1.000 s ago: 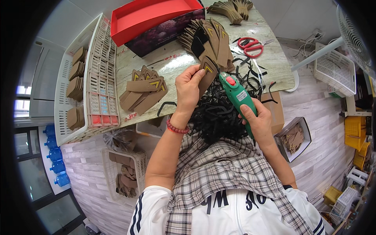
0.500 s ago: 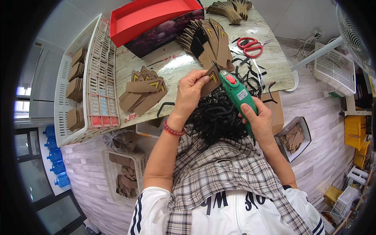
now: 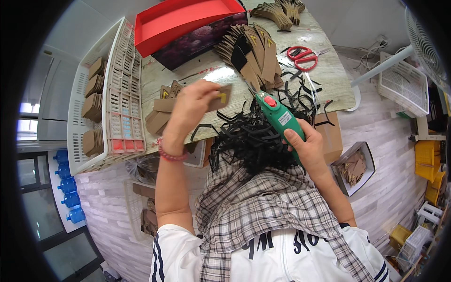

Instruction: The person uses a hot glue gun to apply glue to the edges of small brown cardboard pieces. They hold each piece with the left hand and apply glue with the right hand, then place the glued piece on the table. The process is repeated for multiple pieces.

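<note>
My left hand (image 3: 191, 107) pinches a brown strap piece (image 3: 221, 97) with a yellow chevron, somewhat blurred, over the table's near left part. Behind that hand, partly covered, lies a small pile of similar brown pieces (image 3: 159, 117). In my right hand (image 3: 304, 143) is a green electric cutter (image 3: 277, 113) with a red switch, its metal tip pointing up and away from the piece. Black trimmed strips (image 3: 253, 141) heap below the cutter, at the table edge and on my checked apron. Beyond the tip stands a fanned stack of brown pieces (image 3: 253, 51).
Red-handled scissors (image 3: 302, 57) lie at the right of the table. A red box (image 3: 188, 23) stands at the back, near another brown stack (image 3: 275, 16). White baskets (image 3: 123, 94) holding brown pieces line the left edge. A box of pieces (image 3: 352, 169) sits on the floor at right.
My left hand has moved left with the brown piece, away from the cutter and toward the small pile. The cutter has shifted slightly left and down in my right hand.
</note>
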`<act>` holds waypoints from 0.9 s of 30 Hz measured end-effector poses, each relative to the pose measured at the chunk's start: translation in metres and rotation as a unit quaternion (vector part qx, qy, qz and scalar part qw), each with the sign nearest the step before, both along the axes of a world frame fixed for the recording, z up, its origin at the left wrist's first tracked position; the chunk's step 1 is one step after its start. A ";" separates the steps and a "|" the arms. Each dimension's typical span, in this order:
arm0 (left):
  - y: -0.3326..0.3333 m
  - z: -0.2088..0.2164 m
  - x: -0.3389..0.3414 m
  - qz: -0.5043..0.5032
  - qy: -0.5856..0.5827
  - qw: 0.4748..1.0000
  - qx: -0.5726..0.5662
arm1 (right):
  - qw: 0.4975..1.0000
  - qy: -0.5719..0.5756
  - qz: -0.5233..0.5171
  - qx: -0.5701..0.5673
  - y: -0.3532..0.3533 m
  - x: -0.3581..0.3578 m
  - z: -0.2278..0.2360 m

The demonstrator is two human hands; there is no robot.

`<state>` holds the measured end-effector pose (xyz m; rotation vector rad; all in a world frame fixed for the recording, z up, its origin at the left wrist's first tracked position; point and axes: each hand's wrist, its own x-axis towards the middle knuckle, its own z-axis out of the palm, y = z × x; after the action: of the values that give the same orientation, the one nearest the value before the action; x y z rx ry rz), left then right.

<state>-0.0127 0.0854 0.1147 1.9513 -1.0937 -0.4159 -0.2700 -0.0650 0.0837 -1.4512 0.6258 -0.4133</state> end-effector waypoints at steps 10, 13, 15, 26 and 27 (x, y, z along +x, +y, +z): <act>-0.111 -0.096 0.018 0.294 0.064 0.952 -0.051 | 0.999 0.027 -0.030 -0.008 -0.001 -0.002 -0.003; -0.139 -0.108 0.010 0.365 -0.027 0.930 -0.028 | 0.999 0.025 -0.042 -0.012 -0.002 -0.003 -0.003; -0.138 -0.106 0.008 0.350 -0.004 0.936 -0.032 | 0.999 0.019 -0.047 -0.008 -0.001 -0.003 -0.003; -0.074 -0.075 -0.031 0.190 0.492 0.763 -0.374 | 0.998 0.039 -0.035 -0.029 0.006 0.011 -0.007; -0.072 -0.076 -0.034 0.186 0.488 0.760 -0.387 | 0.998 0.040 -0.039 -0.032 0.007 0.011 -0.006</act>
<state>-0.0463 0.0136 0.0387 0.8996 -0.0951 -0.5432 -0.2588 -0.0585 0.0773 -1.5143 0.7402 -0.4416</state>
